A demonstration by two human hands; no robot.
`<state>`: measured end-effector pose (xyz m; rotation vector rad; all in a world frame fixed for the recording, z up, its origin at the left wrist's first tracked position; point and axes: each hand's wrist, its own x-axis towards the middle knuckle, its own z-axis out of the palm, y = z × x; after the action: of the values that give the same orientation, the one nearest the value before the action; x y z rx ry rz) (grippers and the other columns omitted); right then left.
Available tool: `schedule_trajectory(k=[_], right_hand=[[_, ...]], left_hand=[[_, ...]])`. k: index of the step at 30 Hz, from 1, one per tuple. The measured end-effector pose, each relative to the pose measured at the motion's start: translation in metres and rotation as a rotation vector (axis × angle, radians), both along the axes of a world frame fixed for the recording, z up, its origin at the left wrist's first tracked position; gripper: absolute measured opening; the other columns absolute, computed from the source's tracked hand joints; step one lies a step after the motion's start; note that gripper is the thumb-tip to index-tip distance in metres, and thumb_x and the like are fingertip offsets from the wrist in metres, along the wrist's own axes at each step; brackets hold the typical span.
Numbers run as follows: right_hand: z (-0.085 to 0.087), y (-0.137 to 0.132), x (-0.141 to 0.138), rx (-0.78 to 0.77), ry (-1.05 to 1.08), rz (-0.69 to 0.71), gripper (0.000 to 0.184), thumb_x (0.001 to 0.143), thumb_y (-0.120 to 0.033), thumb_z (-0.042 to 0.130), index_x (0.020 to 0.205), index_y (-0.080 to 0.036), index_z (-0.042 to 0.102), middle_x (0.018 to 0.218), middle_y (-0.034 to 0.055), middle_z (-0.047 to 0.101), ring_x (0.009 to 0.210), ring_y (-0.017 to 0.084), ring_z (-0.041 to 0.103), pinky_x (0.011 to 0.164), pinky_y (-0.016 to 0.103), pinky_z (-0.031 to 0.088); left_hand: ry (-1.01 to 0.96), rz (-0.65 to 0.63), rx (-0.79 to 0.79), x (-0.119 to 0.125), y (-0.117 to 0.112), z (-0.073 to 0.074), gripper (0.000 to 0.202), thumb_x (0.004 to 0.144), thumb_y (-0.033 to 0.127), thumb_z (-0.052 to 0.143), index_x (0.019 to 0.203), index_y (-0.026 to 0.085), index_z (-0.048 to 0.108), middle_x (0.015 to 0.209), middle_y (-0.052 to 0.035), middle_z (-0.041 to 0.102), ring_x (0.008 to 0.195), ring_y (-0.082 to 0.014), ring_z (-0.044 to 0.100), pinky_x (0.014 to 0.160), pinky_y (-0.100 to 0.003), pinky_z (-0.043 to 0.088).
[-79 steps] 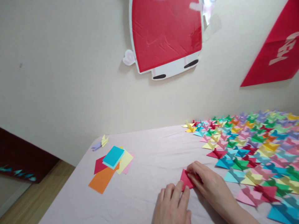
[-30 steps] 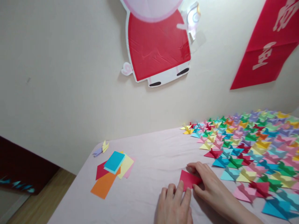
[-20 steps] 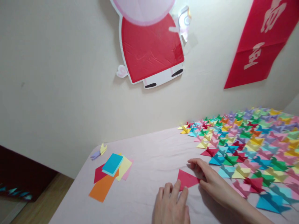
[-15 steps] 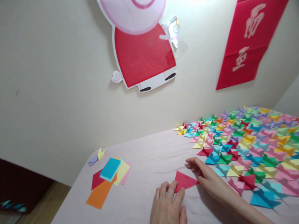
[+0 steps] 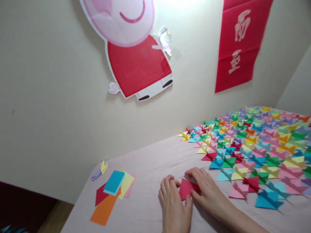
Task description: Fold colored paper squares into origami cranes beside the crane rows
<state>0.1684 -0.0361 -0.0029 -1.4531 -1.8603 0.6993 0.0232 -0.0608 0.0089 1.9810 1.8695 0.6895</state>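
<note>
A small red piece of folded paper (image 5: 185,188) lies flat on the cloth between my two hands. My left hand (image 5: 173,204) curves round its left side, fingertips by the upper edge and thumb at the lower one. From the right, my right hand (image 5: 205,189) covers the paper's other end, its thumb against the lower edge and its fingers bent over the top. The right part of the paper is hidden under that hand.
Rows of colourful origami cranes (image 5: 252,152) spread over the right side, close to my right forearm. At left lie loose paper sheets, with a blue sheet (image 5: 114,182) on top and an orange sheet (image 5: 103,207) below. Two small folded pieces (image 5: 104,167) sit behind them, near the wall (image 5: 60,97).
My right hand has moved left and closed over the red paper's right end. My left thumb has come to its lower edge. The whole view has shifted a little.
</note>
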Motion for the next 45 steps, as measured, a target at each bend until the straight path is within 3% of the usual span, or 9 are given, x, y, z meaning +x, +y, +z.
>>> schedule_trajectory(k=[8,20,25,29,34,39,42,45], right_hand=[[0.001,-0.001,0.0,0.008,-0.014,0.005,0.042,0.064,-0.007,0.047,0.102,-0.022,0.055,0.106,0.0075,0.062,0.1,0.025,0.054,0.088,0.039,0.043],[0.002,-0.001,0.001,0.038,-0.059,0.015,0.043,0.065,-0.005,0.046,0.105,-0.021,0.054,0.107,0.0075,0.061,0.1,0.024,0.054,0.089,0.038,0.042],[0.01,-0.005,-0.004,0.022,-0.079,-0.009,0.035,0.067,-0.014,0.053,0.102,-0.019,0.055,0.105,0.0084,0.061,0.099,0.026,0.054,0.089,0.041,0.042],[0.011,-0.006,-0.007,0.029,-0.11,-0.006,0.04,0.066,-0.015,0.056,0.106,-0.019,0.056,0.109,0.0098,0.06,0.102,0.028,0.053,0.09,0.044,0.041],[0.0,0.002,0.003,-0.028,-0.054,0.041,0.051,0.059,-0.005,0.047,0.106,-0.021,0.056,0.109,0.0085,0.062,0.103,0.026,0.056,0.091,0.042,0.044],[-0.006,0.017,0.025,-0.099,0.165,0.17,0.063,0.049,-0.003,0.04,0.108,-0.021,0.057,0.11,0.0065,0.065,0.109,0.022,0.058,0.099,0.039,0.044],[0.0,0.02,0.032,-0.146,0.229,0.199,0.057,0.053,-0.005,0.039,0.105,-0.022,0.057,0.105,0.0055,0.065,0.105,0.021,0.061,0.095,0.038,0.047],[0.008,0.016,0.028,-0.089,0.12,0.192,0.041,0.059,-0.007,0.044,0.095,-0.021,0.06,0.098,0.0055,0.063,0.097,0.023,0.059,0.089,0.038,0.048]], left_hand=[[0.014,-0.007,-0.107,-0.009,0.0,0.007,0.034,0.071,0.005,0.046,0.101,0.019,0.053,0.129,-0.0125,0.048,0.13,-0.0253,0.036,0.108,-0.038,0.028],[-0.049,-0.009,-0.084,-0.04,-0.008,-0.005,0.048,0.066,-0.001,0.038,0.108,0.016,0.054,0.129,-0.0125,0.049,0.127,-0.0222,0.04,0.111,-0.035,0.027],[-0.065,0.025,-0.042,-0.033,-0.012,-0.003,0.04,0.072,0.005,0.046,0.11,0.017,0.056,0.128,-0.0125,0.05,0.127,-0.0237,0.04,0.11,-0.037,0.029],[-0.021,0.027,0.008,-0.024,-0.013,-0.001,0.03,0.08,0.018,0.056,0.11,0.019,0.058,0.129,-0.0123,0.05,0.128,-0.0269,0.04,0.107,-0.04,0.031],[0.006,0.054,-0.003,-0.02,-0.01,0.003,0.029,0.079,0.01,0.052,0.106,0.02,0.059,0.127,-0.0112,0.051,0.128,-0.0258,0.041,0.106,-0.04,0.031],[0.011,0.059,-0.013,-0.02,-0.011,0.004,0.042,0.074,0.002,0.045,0.108,0.02,0.061,0.127,-0.0096,0.053,0.126,-0.0245,0.042,0.106,-0.04,0.031],[-0.004,0.023,0.026,-0.022,-0.013,0.0,0.044,0.076,0.003,0.046,0.113,0.02,0.062,0.129,-0.0095,0.053,0.127,-0.0247,0.041,0.107,-0.04,0.031],[-0.016,-0.014,0.073,-0.022,-0.015,-0.005,0.043,0.077,0.01,0.054,0.118,0.021,0.062,0.13,-0.0098,0.054,0.129,-0.0273,0.039,0.108,-0.042,0.031]])
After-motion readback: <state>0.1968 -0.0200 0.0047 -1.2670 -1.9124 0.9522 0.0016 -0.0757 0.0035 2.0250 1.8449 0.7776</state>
